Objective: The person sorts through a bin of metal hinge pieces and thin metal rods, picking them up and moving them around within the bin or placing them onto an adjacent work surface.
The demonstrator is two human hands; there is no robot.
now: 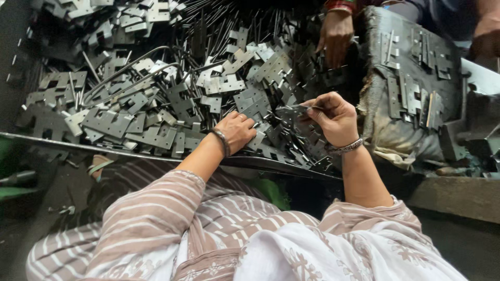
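**Hinge leaf and pin at the centre of the frame**

The right hand (333,117), just right of centre, has its grip pinched together on a thin metal pin (311,107) and a grey hinge leaf (291,110). The leaf's long axis runs roughly level, pointing toward frame left, with the pin lined up along its upper edge. The left hand (237,130) lies just below and to the left, fingers curled down onto the pile of hinge leaves (156,104); whether they hold a piece I cannot tell. It is the nearer hand to the loose leaves. The leaves are flat, dull grey, notched plates. Another person's hand (336,36) reaches in at upper right, beside a padded block (411,78) carrying assembled hinges.
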